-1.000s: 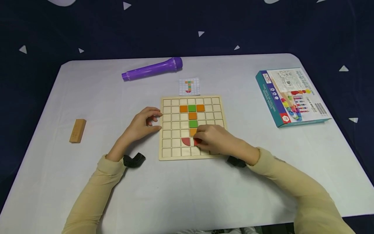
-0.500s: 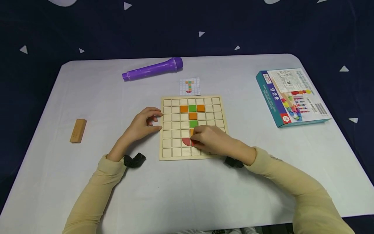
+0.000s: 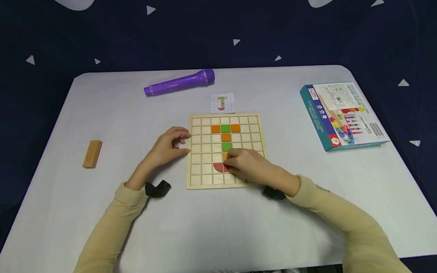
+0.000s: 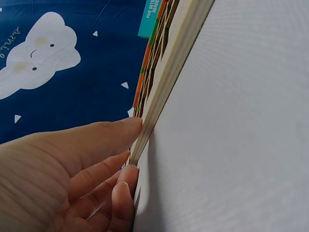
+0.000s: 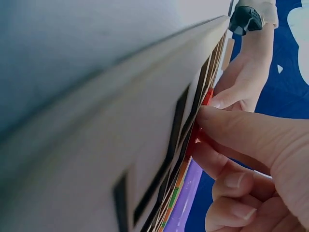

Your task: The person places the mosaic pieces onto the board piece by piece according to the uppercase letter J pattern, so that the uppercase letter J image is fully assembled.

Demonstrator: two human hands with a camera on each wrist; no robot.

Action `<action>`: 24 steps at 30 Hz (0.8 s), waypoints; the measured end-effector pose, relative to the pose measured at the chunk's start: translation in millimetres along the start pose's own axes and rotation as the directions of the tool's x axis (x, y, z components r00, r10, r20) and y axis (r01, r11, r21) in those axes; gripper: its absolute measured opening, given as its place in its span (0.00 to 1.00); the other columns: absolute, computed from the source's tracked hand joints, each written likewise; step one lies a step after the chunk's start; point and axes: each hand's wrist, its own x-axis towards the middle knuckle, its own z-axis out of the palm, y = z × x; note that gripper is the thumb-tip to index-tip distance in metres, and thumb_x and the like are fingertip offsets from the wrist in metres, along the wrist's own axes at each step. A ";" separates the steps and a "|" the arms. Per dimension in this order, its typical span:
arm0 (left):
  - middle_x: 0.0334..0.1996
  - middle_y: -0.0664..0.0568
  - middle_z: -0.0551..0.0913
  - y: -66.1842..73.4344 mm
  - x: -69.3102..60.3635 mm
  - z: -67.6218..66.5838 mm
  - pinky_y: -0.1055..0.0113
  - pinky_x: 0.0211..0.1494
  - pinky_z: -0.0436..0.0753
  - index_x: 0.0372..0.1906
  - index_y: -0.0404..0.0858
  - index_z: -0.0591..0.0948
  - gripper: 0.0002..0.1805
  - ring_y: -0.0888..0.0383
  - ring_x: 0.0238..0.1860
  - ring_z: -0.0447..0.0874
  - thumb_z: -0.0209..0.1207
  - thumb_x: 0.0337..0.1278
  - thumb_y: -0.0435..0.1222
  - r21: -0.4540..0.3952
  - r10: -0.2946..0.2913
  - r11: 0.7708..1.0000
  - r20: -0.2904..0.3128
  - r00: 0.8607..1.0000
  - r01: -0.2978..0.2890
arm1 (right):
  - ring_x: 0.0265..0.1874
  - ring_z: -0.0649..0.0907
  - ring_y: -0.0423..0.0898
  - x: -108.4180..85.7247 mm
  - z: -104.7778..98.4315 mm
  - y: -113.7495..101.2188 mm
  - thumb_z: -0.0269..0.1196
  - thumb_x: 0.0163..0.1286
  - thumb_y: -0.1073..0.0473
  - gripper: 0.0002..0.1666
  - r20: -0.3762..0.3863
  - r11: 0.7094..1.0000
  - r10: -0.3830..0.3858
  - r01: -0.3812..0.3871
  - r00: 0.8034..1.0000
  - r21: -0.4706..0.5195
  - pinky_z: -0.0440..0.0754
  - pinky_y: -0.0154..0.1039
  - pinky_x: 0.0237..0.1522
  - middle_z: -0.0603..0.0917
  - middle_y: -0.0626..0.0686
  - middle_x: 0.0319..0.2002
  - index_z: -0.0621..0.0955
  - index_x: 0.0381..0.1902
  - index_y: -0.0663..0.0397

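Note:
A wooden grid board [image 3: 201, 182] lies mid-table, with orange and green square tiles in a T-shaped line and a red quarter-circle tile [image 3: 218, 167] at its lower end. My right hand [image 3: 250, 165] pinches a second red quarter-circle tile [image 3: 226, 168] between thumb and fingers, beside the first one. Most of that tile is hidden under the fingertips; in the right wrist view red [image 5: 194, 137] shows between thumb and forefinger. At the board's left edge, my left hand [image 3: 168, 147] rests with thumb and fingertips against the rim [image 4: 161, 96], fingers loosely bent.
Behind the board lies a small pattern card [image 3: 222, 103] printed with a similar coloured figure. A purple toy microphone [image 3: 179, 82] lies further back. On the right is a flat teal-edged box [image 3: 345, 115], on the left a small wooden block [image 3: 92, 154].
My right hand has shifted slightly left, bringing its red tile up against the other red one. The left hand stays at the board's edge. The whole head view has dropped a little.

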 end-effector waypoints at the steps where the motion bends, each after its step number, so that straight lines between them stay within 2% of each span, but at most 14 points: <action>1: 0.58 0.40 0.72 -0.1 0.0 0.8 0.78 0.37 0.72 0.53 0.30 0.77 0.24 0.53 0.41 0.75 0.66 0.47 0.28 -0.001 0.003 1.000 0.000 1.000 -0.003 | 0.26 0.78 0.39 -0.9 0.2 0.0 0.67 0.57 0.65 0.04 -0.001 1.000 0.002 -0.002 1.000 0.001 0.78 0.29 0.30 0.80 0.48 0.28 0.86 0.32 0.55; 7: 0.57 0.40 0.73 0.9 2.1 5.3 0.78 0.37 0.72 0.54 0.30 0.77 0.24 0.52 0.40 0.75 0.66 0.47 0.28 -0.026 0.029 0.999 0.009 1.000 -0.029 | 0.26 0.79 0.39 -5.8 0.6 0.7 0.67 0.56 0.65 0.06 -0.008 1.000 -0.010 0.010 1.000 -0.024 0.78 0.28 0.28 0.81 0.49 0.28 0.87 0.33 0.57; 11: 0.57 0.40 0.73 1.9 2.3 4.7 0.78 0.36 0.71 0.53 0.30 0.77 0.24 0.52 0.39 0.75 0.66 0.47 0.28 -0.022 0.026 0.999 0.003 1.000 -0.026 | 0.26 0.79 0.39 -4.4 1.1 1.6 0.67 0.56 0.66 0.05 -0.024 0.999 -0.031 0.031 0.999 -0.029 0.78 0.28 0.29 0.81 0.49 0.28 0.87 0.33 0.57; 18: 0.57 0.40 0.73 1.9 3.3 3.8 0.77 0.37 0.72 0.54 0.29 0.77 0.24 0.52 0.39 0.75 0.66 0.47 0.28 -0.021 0.028 0.999 0.002 1.000 -0.027 | 0.27 0.81 0.40 -3.4 2.3 4.7 0.67 0.56 0.67 0.05 -0.050 0.998 -0.045 0.046 0.998 0.032 0.80 0.28 0.30 0.81 0.50 0.29 0.86 0.33 0.58; 21: 0.57 0.40 0.73 0.6 3.5 4.5 0.77 0.38 0.72 0.54 0.29 0.77 0.24 0.52 0.40 0.75 0.65 0.49 0.29 -0.025 0.029 0.999 0.016 0.999 -0.029 | 0.29 0.81 0.40 -5.9 1.2 7.4 0.67 0.56 0.67 0.07 -0.066 0.996 -0.067 0.070 0.996 0.054 0.80 0.29 0.32 0.81 0.50 0.31 0.86 0.35 0.59; 24: 0.58 0.40 0.71 0.1 2.4 1.5 0.71 0.41 0.74 0.55 0.29 0.75 0.23 0.51 0.42 0.74 0.63 0.54 0.32 0.000 0.029 1.000 0.054 0.998 -0.029 | 0.30 0.82 0.41 -9.7 -5.5 12.8 0.66 0.56 0.66 0.10 -0.113 0.994 -0.088 0.094 0.990 0.053 0.81 0.30 0.33 0.82 0.51 0.34 0.85 0.39 0.60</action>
